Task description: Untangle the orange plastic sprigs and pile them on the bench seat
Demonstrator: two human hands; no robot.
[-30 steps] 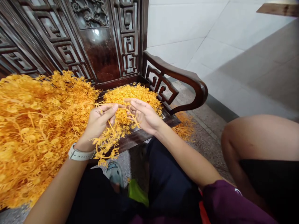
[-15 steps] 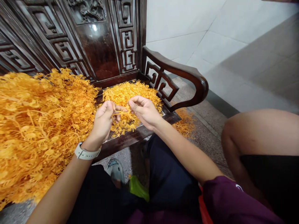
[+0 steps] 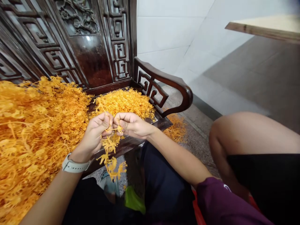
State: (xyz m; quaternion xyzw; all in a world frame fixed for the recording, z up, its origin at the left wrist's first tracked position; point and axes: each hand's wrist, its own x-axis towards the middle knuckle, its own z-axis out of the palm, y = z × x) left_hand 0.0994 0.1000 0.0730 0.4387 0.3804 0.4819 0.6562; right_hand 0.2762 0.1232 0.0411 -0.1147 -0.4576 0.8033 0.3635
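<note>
A branching strand of orange plastic flowers (image 3: 112, 164) hangs below my two hands, in front of the bench seat's edge. My left hand (image 3: 95, 134) is closed, thumb and fingers gripping the strand near its upper part. Right beside it, my right hand (image 3: 137, 126) pinches a small bit of the same strand between thumb and forefinger. Behind the hands a heap of small loose orange flower pieces (image 3: 124, 101) lies on the seat. To the left rises a much larger mound of orange flower strands (image 3: 35, 134).
The dark carved wooden bench has a curved armrest (image 3: 185, 93) at the right. More orange pieces (image 3: 175, 126) lie on the floor beyond it. Another person's bare leg (image 3: 248, 134) is at the right. A bright green object (image 3: 134, 200) is down between my legs.
My hands have come together and shifted left and lower in view. A longer flower strand now dangles from them. The camera view has turned, bringing a board edge in at upper right.
</note>
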